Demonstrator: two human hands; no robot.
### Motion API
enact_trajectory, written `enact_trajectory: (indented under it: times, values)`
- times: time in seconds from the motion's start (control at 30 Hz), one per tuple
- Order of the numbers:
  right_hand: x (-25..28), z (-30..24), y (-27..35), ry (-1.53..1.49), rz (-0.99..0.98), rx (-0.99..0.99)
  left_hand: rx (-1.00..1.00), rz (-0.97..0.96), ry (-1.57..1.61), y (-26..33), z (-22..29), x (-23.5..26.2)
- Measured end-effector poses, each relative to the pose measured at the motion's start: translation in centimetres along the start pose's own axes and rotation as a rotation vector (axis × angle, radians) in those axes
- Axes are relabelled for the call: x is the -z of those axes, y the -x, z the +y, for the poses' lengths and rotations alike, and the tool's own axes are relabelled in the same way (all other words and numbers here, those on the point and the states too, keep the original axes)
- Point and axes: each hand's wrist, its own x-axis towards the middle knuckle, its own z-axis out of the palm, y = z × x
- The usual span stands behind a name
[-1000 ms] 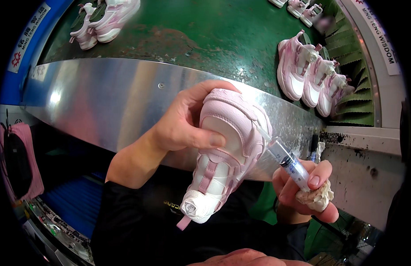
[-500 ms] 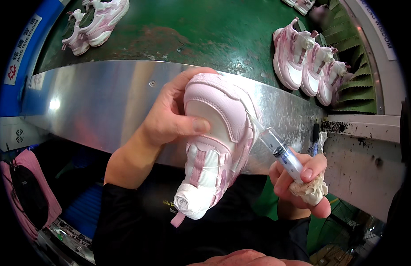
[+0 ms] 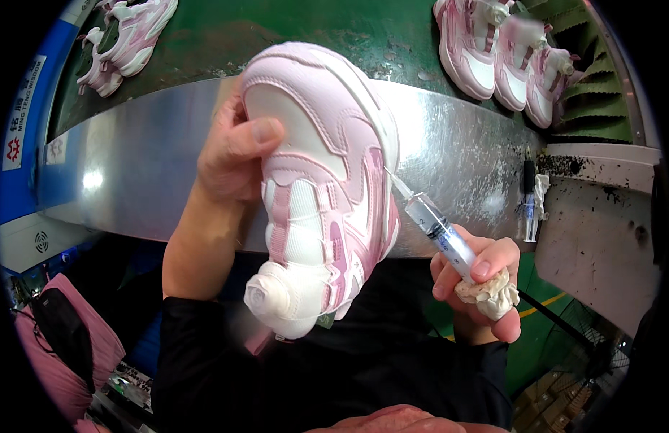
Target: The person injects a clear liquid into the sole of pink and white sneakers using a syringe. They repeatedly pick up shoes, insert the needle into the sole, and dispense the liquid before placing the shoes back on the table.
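A pink and white sneaker [image 3: 305, 159] is gripped by the toe end in my left hand [image 3: 237, 151], thumb on top of the toe and the other fingers hidden behind it. Its heel points down toward me, and a white round dial-like piece sits on the tongue. My right hand [image 3: 486, 278] is closed around a clear syringe [image 3: 439, 234] partly filled with pale liquid. The syringe's thin tip meets the side of the shoe near the sole edge. Crumpled whitish material [image 3: 491, 292] is bunched at the syringe's lower end, under my fingers.
Beyond the metal ledge [image 3: 154, 144] runs a green surface [image 3: 298, 36], with several pink sneakers [image 3: 493, 65] at the right and another pair [image 3: 132, 40] at the far left. A dark-capped syringe-like tube [image 3: 529, 195] lies at the ledge's right end. A pink garment [image 3: 89, 317] is at lower left.
The shoe has moved up and left and looks nearer. The syringe tip has shifted from beside the toe to farther back along the shoe's side. The view has shifted slightly.
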Motion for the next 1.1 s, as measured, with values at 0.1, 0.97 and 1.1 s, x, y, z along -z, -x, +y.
enact_trajectory:
  times: [0.1,0.97,1.1]
  values:
    - [0.1,0.2,0.7,0.003,0.017,-0.021,-0.014,0.038,0.009,0.1,-0.1,0.3]
    - [1.3,1.5,5.5,0.128,-0.009,-0.038,0.116,0.06,0.169,-0.6,-1.6,3.8]
    - [1.3,1.5,5.9,0.08,0.025,-0.07,0.128,0.069,0.19,-0.9,-1.5,3.4]
